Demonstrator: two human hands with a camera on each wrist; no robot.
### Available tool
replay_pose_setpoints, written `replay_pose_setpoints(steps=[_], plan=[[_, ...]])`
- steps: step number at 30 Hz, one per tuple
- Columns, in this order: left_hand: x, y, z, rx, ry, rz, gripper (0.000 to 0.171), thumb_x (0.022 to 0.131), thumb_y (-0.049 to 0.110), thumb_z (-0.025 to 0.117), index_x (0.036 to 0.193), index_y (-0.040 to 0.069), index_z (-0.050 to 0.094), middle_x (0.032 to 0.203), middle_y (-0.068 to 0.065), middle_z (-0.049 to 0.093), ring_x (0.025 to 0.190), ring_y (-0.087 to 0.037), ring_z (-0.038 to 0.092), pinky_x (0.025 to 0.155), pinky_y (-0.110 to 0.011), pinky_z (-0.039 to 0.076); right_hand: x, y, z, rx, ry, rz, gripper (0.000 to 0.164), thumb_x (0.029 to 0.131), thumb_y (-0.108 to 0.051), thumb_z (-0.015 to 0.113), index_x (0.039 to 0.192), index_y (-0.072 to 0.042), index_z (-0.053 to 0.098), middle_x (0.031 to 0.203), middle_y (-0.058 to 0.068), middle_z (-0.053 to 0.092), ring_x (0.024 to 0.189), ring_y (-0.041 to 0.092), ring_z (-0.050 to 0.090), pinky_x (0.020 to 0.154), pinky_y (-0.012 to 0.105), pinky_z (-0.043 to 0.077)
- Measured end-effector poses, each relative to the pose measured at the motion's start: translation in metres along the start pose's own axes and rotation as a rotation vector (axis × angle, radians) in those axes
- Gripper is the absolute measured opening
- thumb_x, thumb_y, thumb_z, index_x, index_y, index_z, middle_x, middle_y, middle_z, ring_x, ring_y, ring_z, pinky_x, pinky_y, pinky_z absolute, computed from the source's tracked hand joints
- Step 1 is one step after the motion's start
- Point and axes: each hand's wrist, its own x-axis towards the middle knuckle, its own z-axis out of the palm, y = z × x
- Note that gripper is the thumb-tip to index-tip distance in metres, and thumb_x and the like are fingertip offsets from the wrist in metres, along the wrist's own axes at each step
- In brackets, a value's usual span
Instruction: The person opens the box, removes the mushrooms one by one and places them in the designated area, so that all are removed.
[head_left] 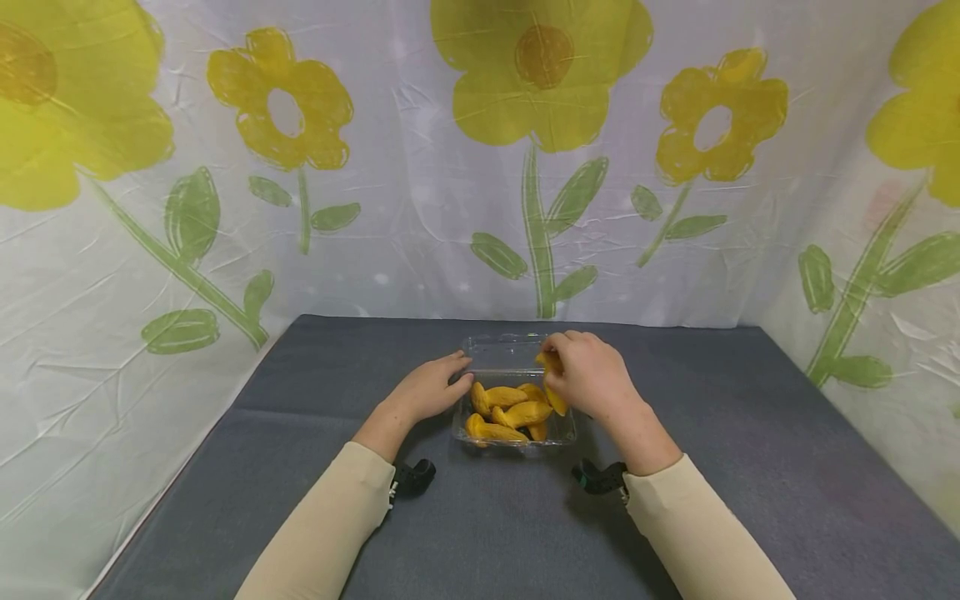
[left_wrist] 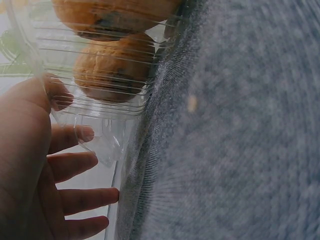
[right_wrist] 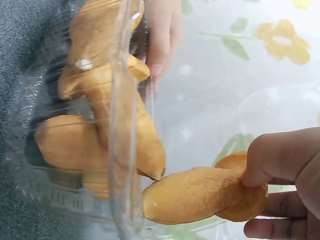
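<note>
Behind a dark grey tablecloth [head_left: 487, 533], flower-printed sheeting [head_left: 405, 167]. Pinched by thumb and fingers of the right hand [head_left: 588, 375]: one yellow mushroom [right_wrist: 190, 195] (real or model, impossible to tell), over the right side of a clear plastic clamshell [head_left: 517, 442], long axis running from fingertips toward the clamshell, free end near the rim [right_wrist: 124, 100], contact unclear. Inside, more yellow mushrooms [head_left: 521, 414]. At the clamshell's left side, the left hand [head_left: 427, 387], fingers straight and spread.

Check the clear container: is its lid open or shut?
Open: the lid is folded back behind the container, leaving the yellow mushroom-like pieces uncovered; the right hand holds another piece at its right side.
</note>
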Motion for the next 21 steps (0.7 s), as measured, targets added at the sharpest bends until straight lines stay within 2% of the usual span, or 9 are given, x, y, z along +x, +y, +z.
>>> replay_pose_setpoints(steps=[4,10,13,17,21], plan=[[0.000,0.001,0.000,-0.003,0.005,-0.004,0.056,0.110,0.040,0.044,0.156,0.008,0.045,0.164,-0.014,0.033,0.149,-0.033,0.035,0.120,-0.054,0.029,0.000,0.002,-0.003,0.010,0.006,-0.004,0.025,0.090,-0.011,0.068,0.113,-0.010,0.074,0.093,0.001,0.066,0.086,0.023,0.060,0.066,0.037,0.053],[-0.001,0.002,0.000,-0.012,0.007,-0.002,0.056,0.110,0.039,0.043,0.157,0.008,0.044,0.164,-0.014,0.033,0.149,-0.033,0.035,0.121,-0.054,0.028,-0.001,0.006,-0.007,0.007,-0.015,-0.009,0.028,0.090,-0.013,0.069,0.117,-0.010,0.074,0.101,0.005,0.068,0.090,0.025,0.062,0.070,0.040,0.055],[-0.002,0.003,-0.001,-0.014,0.013,0.006,0.056,0.110,0.038,0.044,0.156,0.007,0.045,0.164,-0.015,0.034,0.148,-0.034,0.036,0.120,-0.055,0.029,-0.001,0.010,-0.008,-0.006,-0.017,-0.007,0.029,0.091,-0.014,0.070,0.119,-0.011,0.075,0.102,0.006,0.064,0.086,0.024,0.059,0.069,0.040,0.055],[-0.002,0.003,-0.002,-0.010,0.019,0.011,0.056,0.110,0.038,0.044,0.156,0.006,0.046,0.163,-0.015,0.035,0.148,-0.034,0.036,0.120,-0.054,0.030,-0.002,0.015,-0.011,-0.013,-0.013,0.013,0.029,0.091,-0.012,0.069,0.119,-0.010,0.074,0.103,0.009,0.060,0.084,0.024,0.056,0.069,0.040,0.053],[-0.003,0.003,-0.001,-0.010,0.016,0.008,0.056,0.110,0.038,0.045,0.156,0.007,0.045,0.164,-0.015,0.034,0.148,-0.034,0.036,0.120,-0.055,0.029,-0.003,0.020,-0.014,0.005,-0.017,0.051,0.028,0.092,-0.011,0.066,0.120,-0.008,0.074,0.108,0.011,0.063,0.090,0.027,0.059,0.073,0.043,0.055]])
